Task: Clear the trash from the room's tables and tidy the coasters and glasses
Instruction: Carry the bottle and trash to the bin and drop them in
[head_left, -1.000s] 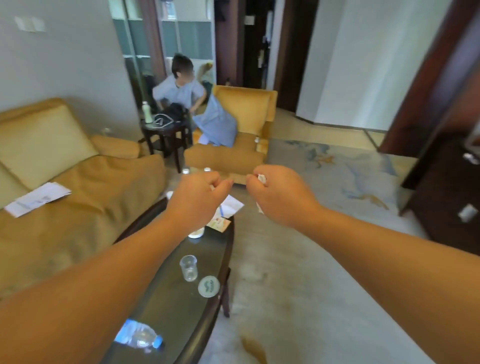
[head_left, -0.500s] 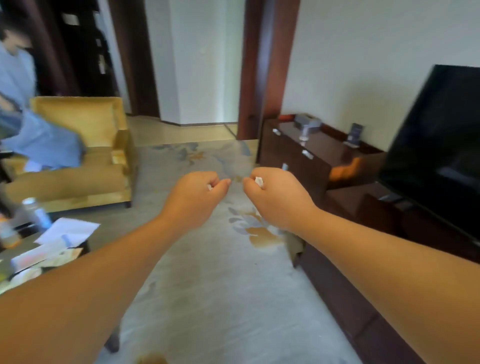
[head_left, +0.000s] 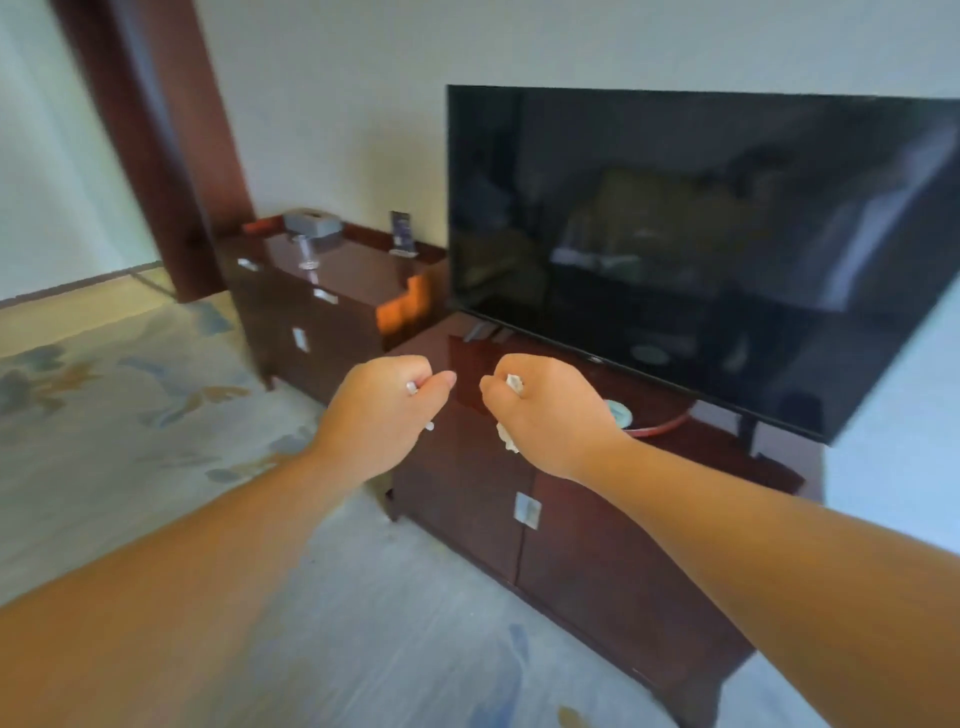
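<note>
Item 1. Left hand (head_left: 382, 415), centre of frame: fingers curled into a fist round a white scrap (head_left: 411, 387), whose ends showed above and below the fist; its kind could not be told.

Item 2. Right hand (head_left: 545, 415), just right of it: fingers closed on crumpled paper (head_left: 506, 441), which protruded at top and bottom.

Item 3. Round pale disc (head_left: 619, 413), probably a coaster, on the low cabinet (head_left: 571, 545) beneath the television (head_left: 701, 249), partly hidden behind the right hand.

Item 4. Farther cabinet (head_left: 332, 312), centre left, bearing a grey box (head_left: 311, 223).

Hazards, as judged: no bin was in view. The protruding ends could slip out onto the carpet (head_left: 130, 415) if either grip loosened. With both hands full, the disc could be passed over.
</note>
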